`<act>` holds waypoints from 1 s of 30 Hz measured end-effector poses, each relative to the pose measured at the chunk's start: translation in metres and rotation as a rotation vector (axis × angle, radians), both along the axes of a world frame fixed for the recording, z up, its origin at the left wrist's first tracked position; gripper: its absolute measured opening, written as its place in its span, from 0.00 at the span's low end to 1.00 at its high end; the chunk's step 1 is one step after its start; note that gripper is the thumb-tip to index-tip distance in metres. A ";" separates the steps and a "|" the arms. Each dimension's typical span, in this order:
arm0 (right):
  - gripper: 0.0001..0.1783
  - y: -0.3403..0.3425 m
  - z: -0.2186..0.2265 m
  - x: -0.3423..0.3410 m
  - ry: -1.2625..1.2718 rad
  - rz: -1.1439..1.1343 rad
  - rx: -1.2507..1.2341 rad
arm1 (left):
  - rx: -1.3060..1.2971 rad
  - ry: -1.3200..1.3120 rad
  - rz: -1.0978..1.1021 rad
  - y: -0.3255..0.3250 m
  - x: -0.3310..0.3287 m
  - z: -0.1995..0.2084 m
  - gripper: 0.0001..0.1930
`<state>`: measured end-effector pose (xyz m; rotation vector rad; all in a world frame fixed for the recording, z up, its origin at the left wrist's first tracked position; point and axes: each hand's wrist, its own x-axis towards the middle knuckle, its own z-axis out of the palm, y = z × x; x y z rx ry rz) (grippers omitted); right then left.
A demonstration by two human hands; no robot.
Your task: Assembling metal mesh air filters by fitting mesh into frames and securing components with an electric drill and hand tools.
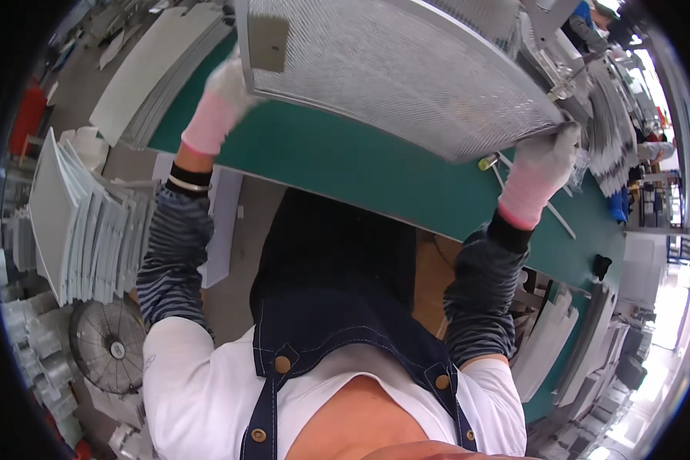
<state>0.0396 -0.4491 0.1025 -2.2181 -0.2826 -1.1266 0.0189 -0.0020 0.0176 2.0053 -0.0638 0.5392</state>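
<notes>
Spanning the upper middle of the frame, a mesh panel (391, 84) with a pale metal rim is held at a tilt between both hands, over the worktop (337, 146). A squarish olive-brown patch (269, 44) shows near its left end. The left hand (219, 98), in a white and pink glove, grips the panel's left edge; its fingers are blurred and partly hidden, so how each one bends cannot be told. The right hand (543, 161), gloved alike, has its fingers curled around the lower right corner, pinching it.

Just beside the right hand, a thin white rod (561, 220) lies on the green worktop, and a small yellow-green piece (487, 162) sits below the panel's edge. Farther right, a small black object (602, 266) is near the worktop's edge.

At the upper left of the frame, a stack of pale sheets (157, 73) lies on the worktop; below it, more pale panels (92, 238) stand in a row above a round fan (109, 346). Grey panels (613, 130) crowd the right side, and another person (588, 27) is at the upper right.
</notes>
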 end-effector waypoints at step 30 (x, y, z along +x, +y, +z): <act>0.17 -0.101 -0.153 -0.005 0.541 -0.271 -0.550 | 0.470 -0.827 -0.068 -0.212 0.007 0.062 0.19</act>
